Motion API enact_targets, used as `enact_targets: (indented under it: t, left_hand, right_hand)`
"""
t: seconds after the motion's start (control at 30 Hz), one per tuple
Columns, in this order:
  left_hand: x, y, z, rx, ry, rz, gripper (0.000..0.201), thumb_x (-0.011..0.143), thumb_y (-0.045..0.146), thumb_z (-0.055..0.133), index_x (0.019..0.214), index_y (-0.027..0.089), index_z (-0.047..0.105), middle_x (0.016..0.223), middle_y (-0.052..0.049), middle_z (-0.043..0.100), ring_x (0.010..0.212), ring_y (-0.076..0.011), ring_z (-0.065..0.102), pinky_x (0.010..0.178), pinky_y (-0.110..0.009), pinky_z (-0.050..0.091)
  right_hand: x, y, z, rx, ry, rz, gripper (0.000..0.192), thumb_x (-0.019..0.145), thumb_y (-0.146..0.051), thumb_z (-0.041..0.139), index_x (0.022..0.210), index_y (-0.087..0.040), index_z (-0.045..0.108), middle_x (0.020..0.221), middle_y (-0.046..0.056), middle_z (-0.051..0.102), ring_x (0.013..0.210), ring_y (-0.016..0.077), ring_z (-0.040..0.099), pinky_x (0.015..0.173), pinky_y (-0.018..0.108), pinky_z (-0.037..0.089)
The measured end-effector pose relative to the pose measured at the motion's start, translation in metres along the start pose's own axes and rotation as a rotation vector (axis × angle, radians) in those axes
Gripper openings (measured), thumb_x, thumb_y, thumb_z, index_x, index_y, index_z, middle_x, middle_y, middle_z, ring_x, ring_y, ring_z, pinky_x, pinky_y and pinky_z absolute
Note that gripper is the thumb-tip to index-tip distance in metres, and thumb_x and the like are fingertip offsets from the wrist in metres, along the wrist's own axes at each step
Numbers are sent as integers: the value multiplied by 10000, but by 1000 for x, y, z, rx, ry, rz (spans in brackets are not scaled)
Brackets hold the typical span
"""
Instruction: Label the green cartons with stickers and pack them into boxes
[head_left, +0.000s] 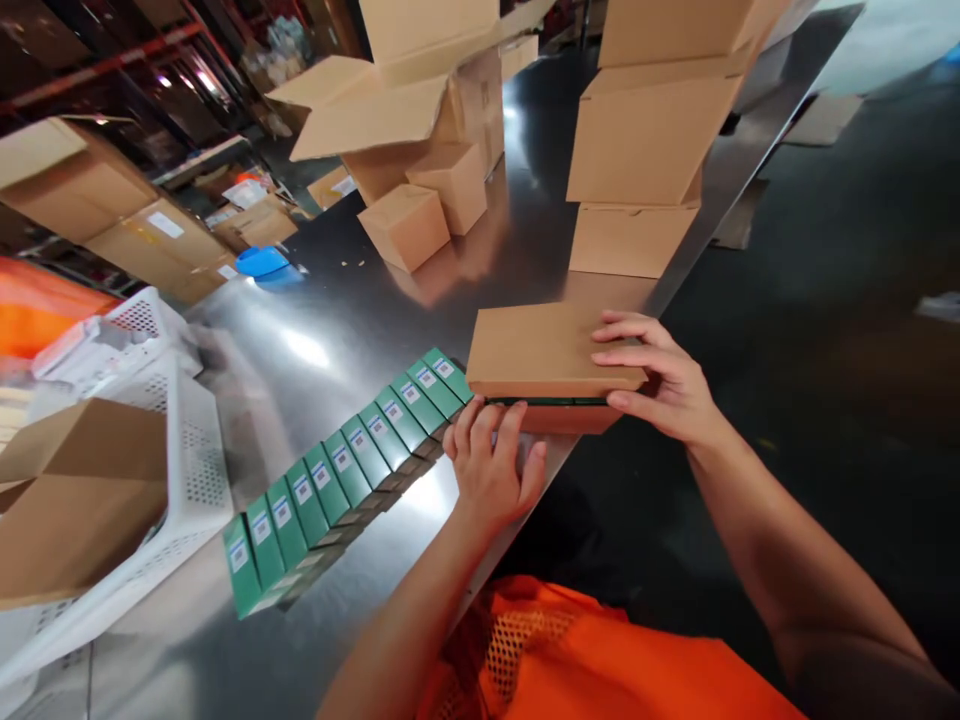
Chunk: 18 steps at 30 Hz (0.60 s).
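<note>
A small brown cardboard box (544,345) lies near the table's edge in front of me. Its lid is lowered but a gap runs along the front, where dark green shows inside. My right hand (660,375) grips the lid's right end, fingers on top and thumb at the front edge. At the left front corner, my left hand (491,465) has its fingertips hooked over the box's front edge, thumb in front. Left of it, a long row of green boxes (341,470) with white code labels stands on the metal table (315,350).
Two small closed cartons (409,228) stand before a large open carton (397,120). More brown boxes (634,235) are stacked at the back right, along the table edge. A white perforated basket (199,460) at left holds a carton. A blue scoop-like object (261,261) lies beyond it.
</note>
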<state>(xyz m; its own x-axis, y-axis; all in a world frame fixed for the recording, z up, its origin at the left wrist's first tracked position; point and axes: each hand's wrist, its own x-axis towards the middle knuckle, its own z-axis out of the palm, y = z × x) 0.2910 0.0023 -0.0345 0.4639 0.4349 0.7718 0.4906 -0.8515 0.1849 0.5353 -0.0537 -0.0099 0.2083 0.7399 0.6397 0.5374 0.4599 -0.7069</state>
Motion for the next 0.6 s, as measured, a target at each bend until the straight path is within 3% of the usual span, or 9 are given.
enact_targets:
  t: [0.13, 0.33, 0.5, 0.6]
  left_hand:
    - [-2, 0, -2, 31, -33, -17, 326, 890, 386, 667, 1183, 244, 674, 1123, -101, 639, 1175, -305, 506, 1059, -427, 290]
    - [-9, -4, 5, 14, 36, -8, 322, 835, 366, 749, 1142, 291, 690, 1365, -121, 523, 1393, -370, 333, 1135, -506, 291]
    - [-3, -12, 8, 59, 14, 87, 287, 857, 353, 721, 1124, 247, 698, 1246, -123, 636, 1261, -318, 533, 1109, -453, 318]
    - [2, -17, 10, 81, 45, 141, 303, 850, 340, 728, 1132, 230, 708, 1165, -120, 672, 1194, -296, 587, 1099, -431, 330]
  right_hand:
    - [2, -3, -2, -87, -49, 94, 358, 758, -682, 731, 934, -381, 812, 1162, 55, 708, 1339, 389, 492, 1165, 607, 352]
    - [-9, 5, -6, -118, -107, 78, 352, 818, -697, 653, 891, -400, 827, 1147, 31, 740, 1352, 375, 500, 1169, 588, 339]
    - [-21, 14, 6, -92, -52, 38, 469, 685, -778, 725, 915, -378, 811, 1243, 28, 705, 1430, 391, 420, 1211, 610, 279]
    - [-23, 19, 19, -97, 71, -8, 395, 642, -696, 819, 834, -354, 771, 1193, 36, 708, 1410, 381, 448, 1204, 630, 282]
